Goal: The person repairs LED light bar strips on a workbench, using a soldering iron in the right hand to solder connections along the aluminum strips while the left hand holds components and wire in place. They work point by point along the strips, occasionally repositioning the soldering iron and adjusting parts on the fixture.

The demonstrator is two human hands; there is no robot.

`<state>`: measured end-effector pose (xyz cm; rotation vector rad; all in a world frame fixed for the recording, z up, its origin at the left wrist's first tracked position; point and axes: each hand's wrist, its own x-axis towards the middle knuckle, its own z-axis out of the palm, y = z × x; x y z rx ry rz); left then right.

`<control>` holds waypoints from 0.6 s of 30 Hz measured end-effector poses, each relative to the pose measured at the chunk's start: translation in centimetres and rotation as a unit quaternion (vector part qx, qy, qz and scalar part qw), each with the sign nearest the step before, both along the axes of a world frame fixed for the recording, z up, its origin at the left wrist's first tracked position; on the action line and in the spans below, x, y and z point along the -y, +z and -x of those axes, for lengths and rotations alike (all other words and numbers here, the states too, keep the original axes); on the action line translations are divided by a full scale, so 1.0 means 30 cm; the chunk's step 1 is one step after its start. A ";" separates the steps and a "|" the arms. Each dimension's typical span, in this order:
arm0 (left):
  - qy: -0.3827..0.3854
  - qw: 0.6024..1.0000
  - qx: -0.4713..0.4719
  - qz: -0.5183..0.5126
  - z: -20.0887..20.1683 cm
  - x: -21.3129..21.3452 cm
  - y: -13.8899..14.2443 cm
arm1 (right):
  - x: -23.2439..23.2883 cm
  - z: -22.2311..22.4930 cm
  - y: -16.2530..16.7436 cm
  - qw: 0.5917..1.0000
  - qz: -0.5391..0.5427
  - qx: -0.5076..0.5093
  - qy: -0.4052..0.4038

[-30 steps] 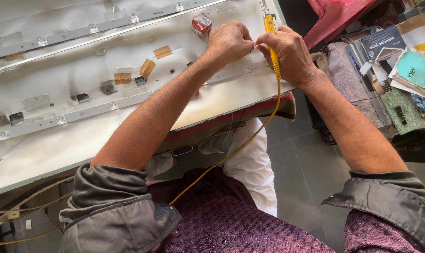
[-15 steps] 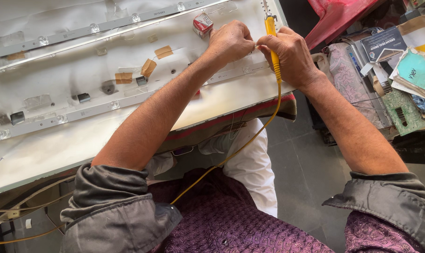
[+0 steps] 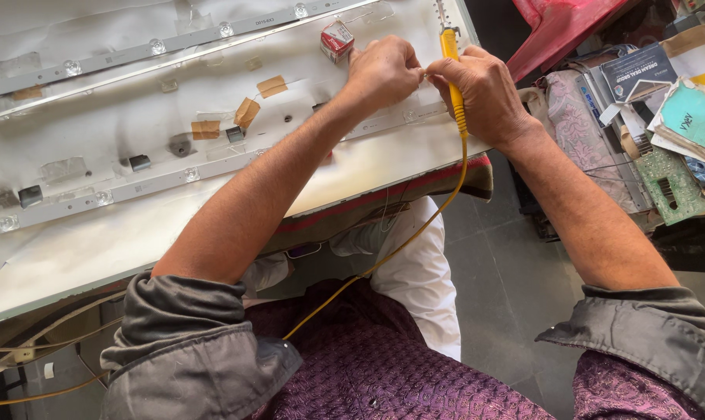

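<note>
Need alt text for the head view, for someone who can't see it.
Over a large white backlight panel, the right hand grips a yellow corded soldering tool while the left hand pinches something tiny beside it. Grey LED strips cross the panel; a small red-and-white box sits near the hands.

Both hands, left hand and right hand, crowded the upper middle of the frame, touching, with the yellow tool between them. A small red-and-white box blocked the upper left approach. The white panel lay open lower left; clutter filled the right edge.
</note>
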<state>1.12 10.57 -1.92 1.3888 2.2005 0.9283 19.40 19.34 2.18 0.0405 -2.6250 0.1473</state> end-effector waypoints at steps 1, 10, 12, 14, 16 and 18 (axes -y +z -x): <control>0.000 1.000 -0.005 -0.005 -0.004 0.010 -0.004 | 0.005 0.001 -0.003 1.000 0.015 -0.007 -0.005; 0.013 0.995 -0.049 -0.084 -0.037 0.045 -0.035 | 0.017 0.005 -0.010 0.999 0.035 -0.002 -0.041; 0.013 0.993 -0.057 -0.102 -0.040 0.052 -0.040 | 0.019 0.007 -0.009 0.999 0.029 -0.006 -0.042; 0.012 0.991 -0.064 -0.116 -0.043 0.056 -0.042 | 0.021 0.009 -0.008 0.999 0.024 -0.009 -0.045; 0.011 0.990 -0.070 -0.126 -0.046 0.062 -0.044 | 0.024 0.010 -0.008 0.999 0.026 -0.005 -0.046; 0.011 0.989 -0.067 -0.130 -0.049 0.066 -0.044 | 0.025 0.009 -0.007 0.999 0.025 -0.004 -0.042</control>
